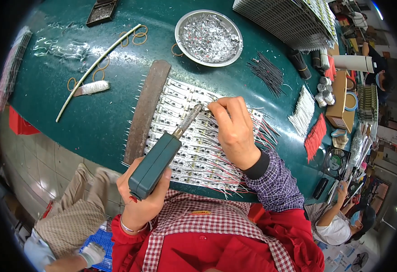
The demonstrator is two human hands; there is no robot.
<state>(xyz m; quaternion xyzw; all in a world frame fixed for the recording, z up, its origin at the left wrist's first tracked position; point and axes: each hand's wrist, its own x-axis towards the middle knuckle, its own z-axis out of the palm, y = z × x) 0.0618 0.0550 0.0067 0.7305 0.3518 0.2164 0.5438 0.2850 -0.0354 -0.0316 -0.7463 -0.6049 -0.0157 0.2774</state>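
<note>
My left hand (139, 201) is closed around the handle of a green soldering iron (155, 165). Its metal tip slants up and right, down onto a panel of small white circuit boards (178, 161). Beside the tip, my right hand (234, 131) pinches what looks like a thin wire against the panel; the fingertips mostly hide it. Black, white and red wires (268, 131) stick out from the panel's right side. Along its left side lies a brown, flat metal bar (147, 111), with wire ends poking out beyond it.
A metal bowl of silvery scraps (209, 38) stands behind the panel. Bundles of black wires (266, 72), white wires (302, 111) and red wires (315, 138) lie right. Farther left are a solder-like stick (99, 70) and rubber bands (140, 38). Other people (343, 222) are nearby.
</note>
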